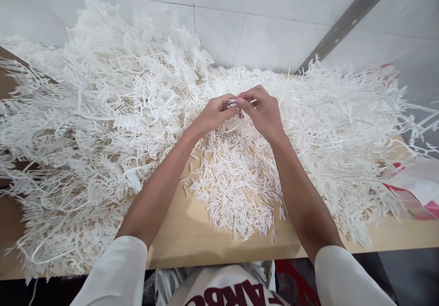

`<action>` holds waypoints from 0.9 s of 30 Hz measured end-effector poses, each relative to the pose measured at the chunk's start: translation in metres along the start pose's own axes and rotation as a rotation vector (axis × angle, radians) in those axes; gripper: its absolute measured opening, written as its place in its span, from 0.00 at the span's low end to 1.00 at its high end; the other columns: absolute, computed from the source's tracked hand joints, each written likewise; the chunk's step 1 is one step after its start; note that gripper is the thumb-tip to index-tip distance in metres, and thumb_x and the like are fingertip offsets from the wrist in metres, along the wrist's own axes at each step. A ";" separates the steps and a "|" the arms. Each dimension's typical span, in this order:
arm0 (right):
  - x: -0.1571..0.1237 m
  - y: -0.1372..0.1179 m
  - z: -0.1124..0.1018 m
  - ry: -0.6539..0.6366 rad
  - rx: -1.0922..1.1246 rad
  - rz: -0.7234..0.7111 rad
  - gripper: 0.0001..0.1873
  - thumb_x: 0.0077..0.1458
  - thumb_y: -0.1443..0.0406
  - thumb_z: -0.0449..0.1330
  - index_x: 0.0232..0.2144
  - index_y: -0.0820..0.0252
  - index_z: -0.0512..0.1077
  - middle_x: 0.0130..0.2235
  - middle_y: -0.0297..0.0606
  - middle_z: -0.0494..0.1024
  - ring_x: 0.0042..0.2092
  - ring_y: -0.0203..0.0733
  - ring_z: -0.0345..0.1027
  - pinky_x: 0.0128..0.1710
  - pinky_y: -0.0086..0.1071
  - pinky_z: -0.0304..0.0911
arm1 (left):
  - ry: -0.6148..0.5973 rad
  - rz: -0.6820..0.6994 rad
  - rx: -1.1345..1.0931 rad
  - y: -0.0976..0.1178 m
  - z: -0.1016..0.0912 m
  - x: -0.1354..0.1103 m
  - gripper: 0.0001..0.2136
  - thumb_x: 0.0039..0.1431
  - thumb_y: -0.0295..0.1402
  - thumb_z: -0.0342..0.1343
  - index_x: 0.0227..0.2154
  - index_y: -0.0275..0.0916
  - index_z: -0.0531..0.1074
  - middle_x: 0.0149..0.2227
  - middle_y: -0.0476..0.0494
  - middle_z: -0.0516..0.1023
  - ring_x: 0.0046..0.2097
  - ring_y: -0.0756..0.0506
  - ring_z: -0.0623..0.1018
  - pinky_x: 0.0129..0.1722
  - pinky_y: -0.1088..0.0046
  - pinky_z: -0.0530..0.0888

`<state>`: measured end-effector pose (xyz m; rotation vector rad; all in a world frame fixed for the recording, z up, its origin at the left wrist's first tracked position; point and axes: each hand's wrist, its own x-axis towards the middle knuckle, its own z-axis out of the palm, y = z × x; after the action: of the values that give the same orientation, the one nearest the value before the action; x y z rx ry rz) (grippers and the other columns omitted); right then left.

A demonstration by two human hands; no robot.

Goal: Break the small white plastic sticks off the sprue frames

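My left hand and my right hand meet at the middle of the table, fingertips pinched close together. Between them is a small white branched plastic piece, its thin prongs poking out by the left fingers. Both hands grip it, though part of it is hidden by the fingers. Below the hands lies a pile of short white plastic sprigs. A large heap of white branched plastic strands rises to the left, and another heap of strands spreads to the right.
The wooden table has its front edge near my body. A grey metal post slants up at the back right, before a tiled wall. A red and white plastic bag lies at the right end.
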<state>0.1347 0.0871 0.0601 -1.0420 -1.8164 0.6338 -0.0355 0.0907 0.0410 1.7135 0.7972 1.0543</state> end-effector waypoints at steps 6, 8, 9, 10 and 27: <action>-0.004 -0.001 0.013 0.035 0.163 0.114 0.22 0.57 0.43 0.54 0.32 0.53 0.66 0.30 0.31 0.70 0.31 0.34 0.67 0.34 0.32 0.65 | 0.054 -0.015 -0.038 -0.001 0.002 0.001 0.10 0.61 0.39 0.57 0.32 0.38 0.67 0.27 0.50 0.75 0.29 0.53 0.74 0.29 0.77 0.68; -0.006 0.000 0.020 0.105 0.175 0.145 0.22 0.56 0.42 0.54 0.31 0.53 0.65 0.29 0.31 0.70 0.32 0.33 0.66 0.35 0.32 0.65 | 0.031 -0.008 -0.025 -0.001 0.000 0.001 0.09 0.62 0.39 0.56 0.32 0.38 0.67 0.27 0.50 0.75 0.29 0.53 0.74 0.29 0.76 0.68; -0.007 0.001 0.023 0.140 0.184 0.165 0.23 0.56 0.42 0.54 0.30 0.54 0.65 0.29 0.31 0.70 0.32 0.33 0.66 0.35 0.31 0.65 | 0.018 0.002 -0.021 -0.001 -0.001 0.000 0.09 0.62 0.39 0.56 0.33 0.38 0.68 0.27 0.50 0.75 0.29 0.53 0.74 0.29 0.76 0.68; -0.008 0.004 0.026 0.170 0.198 0.191 0.23 0.56 0.42 0.54 0.30 0.54 0.65 0.28 0.31 0.70 0.32 0.33 0.66 0.35 0.31 0.65 | 0.010 0.015 -0.021 0.000 -0.002 0.000 0.09 0.62 0.39 0.55 0.33 0.38 0.68 0.27 0.50 0.75 0.29 0.53 0.74 0.29 0.76 0.68; -0.001 -0.005 0.001 -0.082 0.024 0.219 0.25 0.51 0.41 0.59 0.31 0.56 0.76 0.30 0.34 0.78 0.35 0.36 0.72 0.36 0.32 0.67 | 0.181 -0.063 0.127 0.000 0.016 0.000 0.09 0.58 0.30 0.57 0.26 0.38 0.64 0.22 0.53 0.72 0.26 0.54 0.72 0.27 0.76 0.66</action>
<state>0.1320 0.0834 0.0624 -1.2240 -1.7740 0.8390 -0.0209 0.0844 0.0382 1.7026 1.0464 1.1479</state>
